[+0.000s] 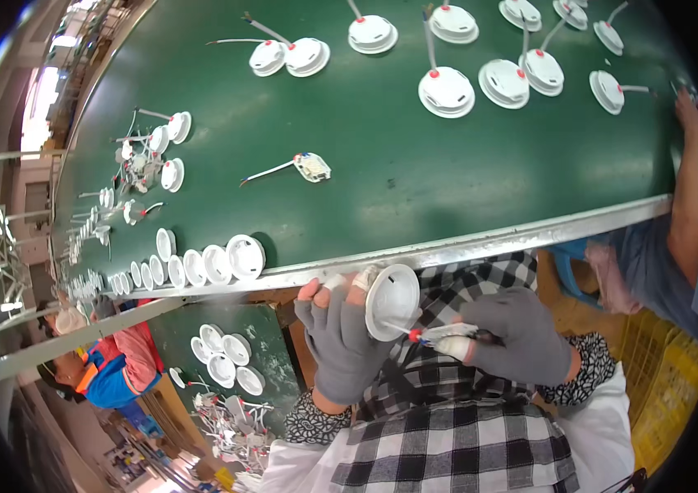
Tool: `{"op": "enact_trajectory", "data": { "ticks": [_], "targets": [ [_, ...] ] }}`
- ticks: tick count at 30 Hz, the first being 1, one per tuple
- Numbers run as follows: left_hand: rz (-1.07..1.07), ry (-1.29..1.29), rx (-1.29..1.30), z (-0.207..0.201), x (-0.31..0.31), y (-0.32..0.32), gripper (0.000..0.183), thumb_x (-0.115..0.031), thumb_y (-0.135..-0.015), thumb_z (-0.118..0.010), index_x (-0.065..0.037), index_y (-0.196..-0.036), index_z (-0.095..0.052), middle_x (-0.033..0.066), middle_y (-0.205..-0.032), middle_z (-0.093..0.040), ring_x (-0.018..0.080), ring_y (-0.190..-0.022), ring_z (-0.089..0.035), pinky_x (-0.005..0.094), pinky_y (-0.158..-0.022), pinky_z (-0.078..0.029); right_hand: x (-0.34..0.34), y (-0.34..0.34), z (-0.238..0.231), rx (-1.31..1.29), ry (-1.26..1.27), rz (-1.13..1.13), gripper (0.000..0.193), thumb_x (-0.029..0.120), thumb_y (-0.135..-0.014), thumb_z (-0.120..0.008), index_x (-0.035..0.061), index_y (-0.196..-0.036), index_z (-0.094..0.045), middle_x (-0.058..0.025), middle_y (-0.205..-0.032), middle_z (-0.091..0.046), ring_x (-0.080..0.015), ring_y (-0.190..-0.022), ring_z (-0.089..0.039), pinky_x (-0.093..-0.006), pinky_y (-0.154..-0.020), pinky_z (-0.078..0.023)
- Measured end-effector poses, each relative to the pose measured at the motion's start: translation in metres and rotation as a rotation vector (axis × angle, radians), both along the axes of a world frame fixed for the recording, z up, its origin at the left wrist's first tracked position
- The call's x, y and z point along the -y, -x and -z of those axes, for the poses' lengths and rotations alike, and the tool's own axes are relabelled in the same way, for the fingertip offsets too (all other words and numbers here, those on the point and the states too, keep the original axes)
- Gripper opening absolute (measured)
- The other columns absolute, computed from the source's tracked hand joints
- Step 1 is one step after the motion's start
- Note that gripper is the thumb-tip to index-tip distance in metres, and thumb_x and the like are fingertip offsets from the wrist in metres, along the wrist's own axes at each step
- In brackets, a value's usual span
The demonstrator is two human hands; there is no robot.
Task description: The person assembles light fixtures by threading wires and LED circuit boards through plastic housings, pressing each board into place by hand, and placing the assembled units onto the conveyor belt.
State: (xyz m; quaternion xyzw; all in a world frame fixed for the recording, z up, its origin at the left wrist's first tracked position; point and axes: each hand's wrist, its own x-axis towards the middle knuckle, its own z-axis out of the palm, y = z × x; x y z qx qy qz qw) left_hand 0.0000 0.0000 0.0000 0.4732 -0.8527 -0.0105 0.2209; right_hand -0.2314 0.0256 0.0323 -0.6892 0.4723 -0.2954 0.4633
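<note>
White rnd housing (394, 297) at ctr of frame, tilted, shallow, rimmed, small dark slot inside! L hand (345, 341) grips its left rim, R hand (517, 337) pinches a pale wired part (452, 332) w/ red bit, cable end reaching into the housing. Desk edge (480, 246) runs just above, approx. Row of white cups (216, 264) mid-left, lone wired board (314, 168) upper ctr, cabled white units (447, 90) upper right, wire tangle (230, 423) lower left.

Gray fingerless gloves (521, 333) cover the hands (345, 349), with black-and-white patterned cuffs (316, 421) and a checked garment (464, 440).
</note>
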Motion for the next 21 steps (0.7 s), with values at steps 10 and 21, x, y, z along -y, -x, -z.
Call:
{"op": "enact_trajectory", "data": {
  "ticks": [10, 21],
  "targets": [
    [0.066, -0.166, -0.212, 0.003, -0.016, 0.007, 0.068, -0.018, -0.062, -0.084, -0.001, -0.121, -0.053, 0.0095, -0.1, -0.06, 0.0279, -0.085, -0.059, 0.0387, -0.076, -0.045, -0.007, -0.024, 0.002, 0.128, -0.202, 0.044, 0.031, 0.021, -0.087, -0.061, 0.0022, -0.111, -0.061, -0.0166, -0.062, -0.06, -0.0288, -0.049, -0.059, -0.0373, -0.049, -0.045],
    [0.02, -0.647, -0.391, -0.008, -0.021, 0.009, 0.056, -0.018, -0.069, -0.081, -0.004, -0.117, -0.055, 0.0106, -0.102, -0.063, 0.0249, -0.089, -0.064, 0.0329, -0.076, -0.051, -0.013, -0.035, 0.01, 0.147, -0.11, 0.094, 0.028, 0.02, -0.087, -0.058, 0.006, -0.111, -0.063, -0.0182, -0.066, -0.063, -0.0311, -0.053, -0.062, -0.0397, -0.054, -0.051]
  ]
}}
